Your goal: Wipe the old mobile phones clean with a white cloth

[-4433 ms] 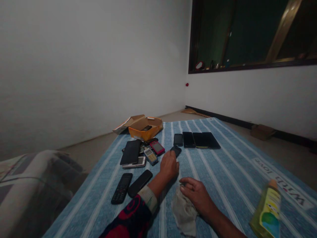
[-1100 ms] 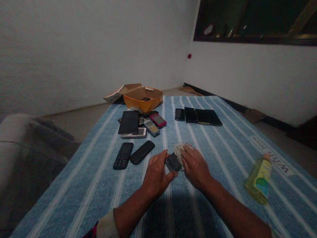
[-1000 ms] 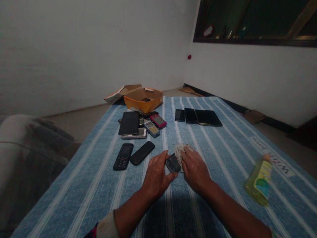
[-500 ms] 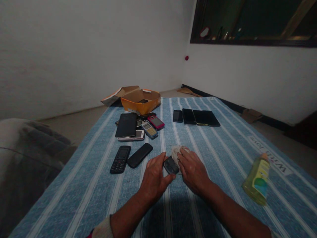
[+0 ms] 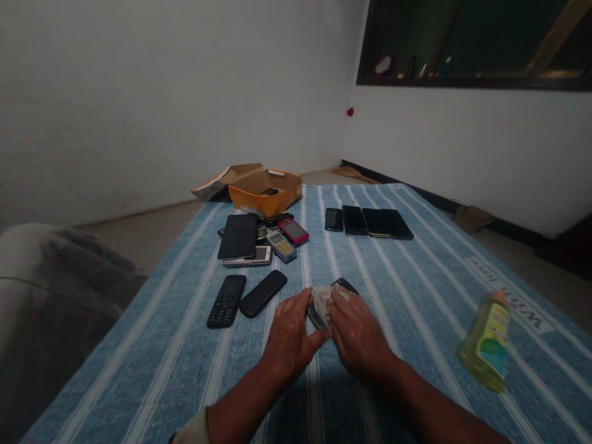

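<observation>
My left hand (image 5: 291, 333) grips the near left end of a dark mobile phone (image 5: 346, 285) lying on the striped cloth. Bunched under the fingers of my right hand (image 5: 358, 327), a whitish cloth (image 5: 322, 300) presses on the phone's face. Most of the phone is hidden by the cloth and my fingers; its far right corner shows. Just left of my hands lie a smooth black phone or cover (image 5: 263, 293), face unseen, and a black keypad phone (image 5: 226, 302).
A pile of phones, with a pink one (image 5: 294, 230) and a blue keypad one (image 5: 281, 245), lies before an open orange box (image 5: 266, 194). Several dark phones (image 5: 355, 220) stand in a row at the back right. A bottle of yellow-green liquid (image 5: 485, 345) lies at the right.
My right hand has slid the whitish cloth leftward across the phone, covering the near part and baring its far right corner. My left hand keeps its hold. The view shifted slightly.
</observation>
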### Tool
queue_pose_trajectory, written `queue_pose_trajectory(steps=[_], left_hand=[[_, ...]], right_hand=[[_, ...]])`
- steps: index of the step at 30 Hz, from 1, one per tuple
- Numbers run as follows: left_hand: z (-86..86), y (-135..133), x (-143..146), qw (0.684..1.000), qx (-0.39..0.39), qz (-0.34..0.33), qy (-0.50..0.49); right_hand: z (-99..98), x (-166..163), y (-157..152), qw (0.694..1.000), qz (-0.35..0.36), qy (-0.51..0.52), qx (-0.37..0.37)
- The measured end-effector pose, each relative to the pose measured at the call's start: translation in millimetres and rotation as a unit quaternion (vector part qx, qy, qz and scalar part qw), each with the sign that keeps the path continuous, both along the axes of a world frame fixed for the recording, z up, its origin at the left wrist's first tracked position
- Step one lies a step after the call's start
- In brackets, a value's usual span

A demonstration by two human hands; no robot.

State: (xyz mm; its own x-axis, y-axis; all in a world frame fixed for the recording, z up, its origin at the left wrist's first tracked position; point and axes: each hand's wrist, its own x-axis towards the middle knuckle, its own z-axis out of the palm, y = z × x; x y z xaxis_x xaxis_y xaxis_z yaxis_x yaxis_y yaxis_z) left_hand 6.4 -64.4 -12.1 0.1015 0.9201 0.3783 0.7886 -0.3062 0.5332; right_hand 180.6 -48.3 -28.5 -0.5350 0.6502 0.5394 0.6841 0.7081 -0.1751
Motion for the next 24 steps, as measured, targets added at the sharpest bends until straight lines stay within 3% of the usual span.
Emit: queue_pose_trajectory(steps=[8,11,24], left_hand=[[-2.6,1.0,-0.7,1.000,-0.006,0.000,-0.004],[-3.7,0.6,-0.7,1.000,-0.003,0.004,-0.002],[-9.2,1.8,-5.2,0.999,0.030,0.004,0.024]], right_hand=[[0.7,9.9,12.6,0.993,-0.111,0.009,0.037],[-1.6,7.5,10.0,0.992,-0.122,0.003,0.037],[3.8,-2.0,1.4,0.998,0.044,0.038,0.032]])
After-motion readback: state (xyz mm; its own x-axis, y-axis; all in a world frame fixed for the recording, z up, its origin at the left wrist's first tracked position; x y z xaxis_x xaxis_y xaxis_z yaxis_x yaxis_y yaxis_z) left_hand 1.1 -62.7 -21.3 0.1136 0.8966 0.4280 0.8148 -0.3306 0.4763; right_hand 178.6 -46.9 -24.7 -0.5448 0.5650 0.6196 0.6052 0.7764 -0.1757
